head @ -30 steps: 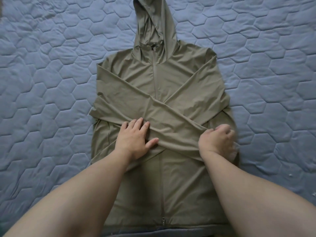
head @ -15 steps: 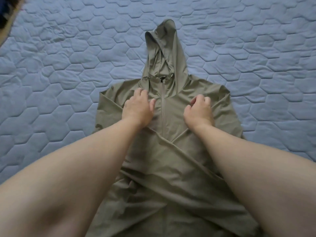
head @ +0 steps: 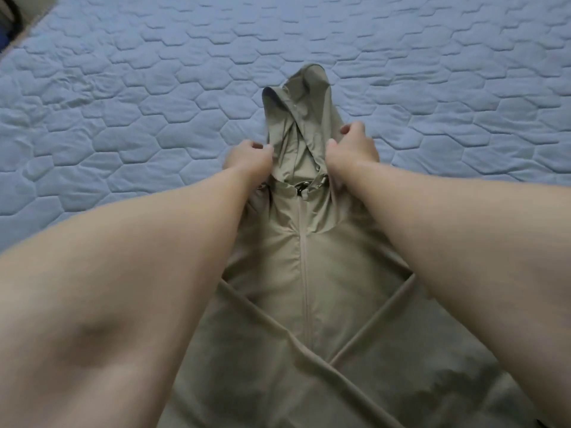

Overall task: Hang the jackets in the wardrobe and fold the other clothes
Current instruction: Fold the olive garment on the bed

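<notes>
Olive jacket [head: 309,267], zipped, lies flat from the lower edge to mid-frame, its 2 sleeves [head: 408,350] crossed over the front. Beyond them, the left hand [head: 247,157] and right hand [head: 355,146] each pinch 1 side of the hood [head: 304,118] near its base, fingers curled into the fabric. A blue quilted cover [head: 123,88] lies beneath, filling the upper frame.

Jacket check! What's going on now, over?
Left grip and right grip pinch the hood sides. Jacket flat on quilt, sleeves crossed. Nothing else in the way.
</notes>
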Demonstrator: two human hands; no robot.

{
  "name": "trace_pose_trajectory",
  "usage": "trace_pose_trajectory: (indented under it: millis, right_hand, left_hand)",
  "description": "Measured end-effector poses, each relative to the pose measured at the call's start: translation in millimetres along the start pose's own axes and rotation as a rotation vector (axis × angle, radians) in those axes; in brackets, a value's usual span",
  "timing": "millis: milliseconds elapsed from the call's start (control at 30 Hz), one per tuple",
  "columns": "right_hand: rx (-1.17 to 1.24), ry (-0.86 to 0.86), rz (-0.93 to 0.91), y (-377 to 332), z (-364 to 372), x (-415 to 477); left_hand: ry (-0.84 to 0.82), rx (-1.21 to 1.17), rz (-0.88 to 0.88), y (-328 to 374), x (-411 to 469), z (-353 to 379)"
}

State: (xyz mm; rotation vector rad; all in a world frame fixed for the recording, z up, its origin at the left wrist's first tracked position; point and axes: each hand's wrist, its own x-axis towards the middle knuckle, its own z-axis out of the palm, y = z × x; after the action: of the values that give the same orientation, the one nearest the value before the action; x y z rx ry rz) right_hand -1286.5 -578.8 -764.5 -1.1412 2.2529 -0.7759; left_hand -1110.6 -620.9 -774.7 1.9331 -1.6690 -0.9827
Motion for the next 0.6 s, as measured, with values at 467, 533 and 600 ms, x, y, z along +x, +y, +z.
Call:
trace_pose_trajectory:
  millis: [467,533,600]
  right_hand:
    - [0.685,-0.156,0.335,6.5,13.0,10.0]
    - [0.699,-0.211,0.343,-6.7,-2.3,9.6]
    - [0.764,-0.249,0.349,-20.3,-16.0,9.5]
  left_hand:
    - [-0.355,-0.528,-0.309,-5.3,19.5,-2.3]
    - [-0.343,-0.550,-0.320,13.5,20.2,-20.1]
    - [-0.373,-0.600,-0.284,28.8,17.1,-33.6]
